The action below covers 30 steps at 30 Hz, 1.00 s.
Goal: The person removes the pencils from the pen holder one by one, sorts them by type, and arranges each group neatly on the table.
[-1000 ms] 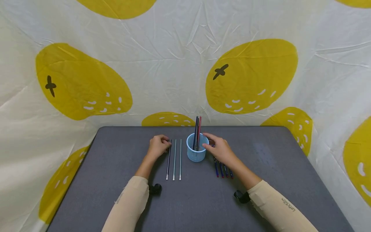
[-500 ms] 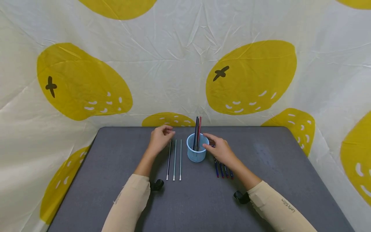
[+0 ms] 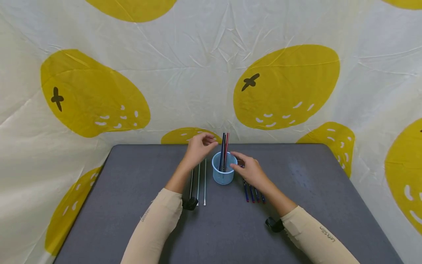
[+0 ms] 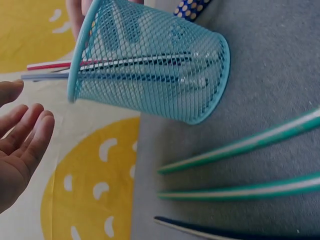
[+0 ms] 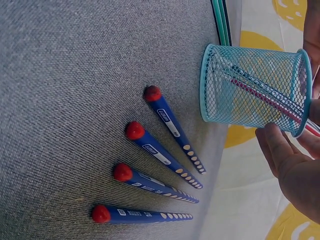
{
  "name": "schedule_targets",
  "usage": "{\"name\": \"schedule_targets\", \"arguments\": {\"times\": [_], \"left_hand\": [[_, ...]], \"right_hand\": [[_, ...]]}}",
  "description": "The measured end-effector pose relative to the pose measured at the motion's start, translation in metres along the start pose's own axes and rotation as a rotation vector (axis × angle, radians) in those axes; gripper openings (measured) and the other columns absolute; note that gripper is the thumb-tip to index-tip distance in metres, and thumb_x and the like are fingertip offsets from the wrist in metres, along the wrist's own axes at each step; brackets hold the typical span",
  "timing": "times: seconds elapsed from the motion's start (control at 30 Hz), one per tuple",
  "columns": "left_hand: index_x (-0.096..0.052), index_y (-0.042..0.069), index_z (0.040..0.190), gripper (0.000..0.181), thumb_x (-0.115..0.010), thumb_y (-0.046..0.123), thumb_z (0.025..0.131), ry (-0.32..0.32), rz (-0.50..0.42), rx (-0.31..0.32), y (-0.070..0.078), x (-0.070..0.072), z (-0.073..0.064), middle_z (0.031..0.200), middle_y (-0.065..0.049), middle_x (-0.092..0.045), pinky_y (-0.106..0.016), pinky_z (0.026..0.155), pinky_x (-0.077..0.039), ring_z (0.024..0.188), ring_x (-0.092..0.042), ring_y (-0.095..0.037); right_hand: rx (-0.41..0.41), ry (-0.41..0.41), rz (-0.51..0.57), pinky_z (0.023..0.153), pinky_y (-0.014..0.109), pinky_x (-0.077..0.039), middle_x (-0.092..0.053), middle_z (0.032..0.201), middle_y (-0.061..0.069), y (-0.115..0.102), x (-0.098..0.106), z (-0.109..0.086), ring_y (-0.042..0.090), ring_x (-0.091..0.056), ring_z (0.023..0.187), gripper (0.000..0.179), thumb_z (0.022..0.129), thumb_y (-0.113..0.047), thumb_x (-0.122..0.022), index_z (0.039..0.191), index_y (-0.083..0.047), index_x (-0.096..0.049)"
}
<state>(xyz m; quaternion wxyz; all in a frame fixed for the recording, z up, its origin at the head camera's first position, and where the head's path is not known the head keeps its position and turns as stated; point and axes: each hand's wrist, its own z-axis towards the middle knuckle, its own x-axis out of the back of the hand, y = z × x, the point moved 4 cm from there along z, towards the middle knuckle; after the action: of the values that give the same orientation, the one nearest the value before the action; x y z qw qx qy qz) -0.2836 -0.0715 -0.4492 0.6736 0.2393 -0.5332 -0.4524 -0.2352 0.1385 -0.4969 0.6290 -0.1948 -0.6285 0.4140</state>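
Observation:
A light blue mesh pencil cup (image 3: pixel 222 178) stands upright near the table's back edge. Several pencils (image 3: pixel 223 148), dark ones and a red one, lean inside it, ends above the rim. My right hand (image 3: pixel 251 171) holds the cup from the right, thumb by the rim and fingers along the mesh in the right wrist view. My left hand (image 3: pixel 198 149) hovers left of the pencil tops, fingers loosely bent and parted; in the left wrist view it appears with nothing in its grasp, a fingertip close to the dark blue pencil's end (image 4: pixel 37 77).
Left of the cup lie two green pencils (image 3: pixel 205 183) and a dark pencil (image 3: pixel 191 185), side by side. Several blue pencils with red ends (image 5: pixel 162 159) lie right of the cup, partly under my right hand. A lemon-print cloth (image 3: pixel 184 91) hangs behind the grey table (image 3: pixel 138 176).
My left hand has left the dark pencil on the table, risen, and moved right to beside the pencils in the cup. The right hand and the cup have stayed put.

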Motion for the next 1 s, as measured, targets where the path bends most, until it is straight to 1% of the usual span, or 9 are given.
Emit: {"name": "schedule_targets", "arguments": {"times": [0.07,0.2,0.33,0.47,0.63,0.83,1.0], "left_hand": [[-0.073,0.002,0.116,0.030,-0.079,0.018,0.093,-0.008,0.010,0.001,0.002,-0.005,0.003,0.101,-0.012,-0.076,-0.038,0.084,-0.063,0.091,-0.073,-0.025],[-0.072,0.000,0.119,0.034,-0.080,0.020,0.093,-0.022,0.018,0.005,0.005,-0.015,0.009,0.102,-0.012,-0.076,-0.036,0.082,-0.064,0.091,-0.074,-0.025],[-0.071,-0.001,0.119,0.033,-0.079,0.017,0.092,-0.023,0.002,0.013,0.008,-0.023,0.012,0.101,-0.013,-0.076,-0.036,0.081,-0.064,0.091,-0.074,-0.026],[-0.072,-0.001,0.116,0.029,-0.079,0.014,0.092,-0.012,-0.010,0.014,0.007,-0.026,0.013,0.099,-0.014,-0.075,-0.035,0.079,-0.064,0.089,-0.073,-0.026],[-0.073,-0.001,0.112,0.025,-0.079,0.014,0.092,-0.006,0.012,0.027,0.004,-0.029,0.014,0.095,-0.013,-0.076,-0.033,0.074,-0.063,0.084,-0.073,-0.025],[-0.073,-0.002,0.103,0.018,-0.079,0.011,0.092,0.010,0.031,0.038,0.002,-0.031,0.014,0.092,-0.013,-0.075,-0.033,0.074,-0.062,0.082,-0.071,-0.024],[-0.073,-0.002,0.102,0.017,-0.079,0.010,0.092,0.020,0.031,0.033,0.005,-0.031,0.016,0.092,-0.013,-0.075,-0.032,0.072,-0.062,0.082,-0.071,-0.024]], "right_hand": [[-0.005,-0.003,-0.003,0.096,0.053,-0.060,-0.061,0.145,0.019,0.000,0.000,0.000,0.039,-0.068,0.118,0.050,0.101,-0.022,-0.070,0.148,-0.011,-0.057],[-0.010,-0.008,-0.003,0.095,0.053,-0.060,-0.060,0.145,0.019,0.000,0.001,0.001,0.039,-0.068,0.119,0.051,0.101,-0.022,-0.069,0.149,-0.011,-0.056],[-0.002,-0.006,-0.011,0.094,0.054,-0.060,-0.061,0.145,0.019,0.001,0.002,0.001,0.039,-0.068,0.119,0.051,0.101,-0.022,-0.069,0.149,-0.010,-0.055],[0.012,-0.003,-0.010,0.094,0.053,-0.060,-0.061,0.144,0.020,0.001,0.002,0.002,0.039,-0.069,0.117,0.050,0.101,-0.019,-0.069,0.148,-0.009,-0.056],[0.014,-0.010,0.007,0.094,0.054,-0.060,-0.062,0.143,0.020,0.001,0.001,0.001,0.039,-0.068,0.117,0.050,0.101,-0.020,-0.069,0.148,-0.009,-0.056],[0.014,-0.024,0.008,0.095,0.053,-0.060,-0.061,0.144,0.020,0.002,0.001,0.002,0.039,-0.068,0.119,0.051,0.101,-0.023,-0.069,0.149,-0.011,-0.056],[0.015,-0.021,0.003,0.094,0.053,-0.060,-0.062,0.143,0.021,0.000,0.004,0.002,0.039,-0.068,0.118,0.051,0.101,-0.022,-0.069,0.149,-0.010,-0.055]]}}
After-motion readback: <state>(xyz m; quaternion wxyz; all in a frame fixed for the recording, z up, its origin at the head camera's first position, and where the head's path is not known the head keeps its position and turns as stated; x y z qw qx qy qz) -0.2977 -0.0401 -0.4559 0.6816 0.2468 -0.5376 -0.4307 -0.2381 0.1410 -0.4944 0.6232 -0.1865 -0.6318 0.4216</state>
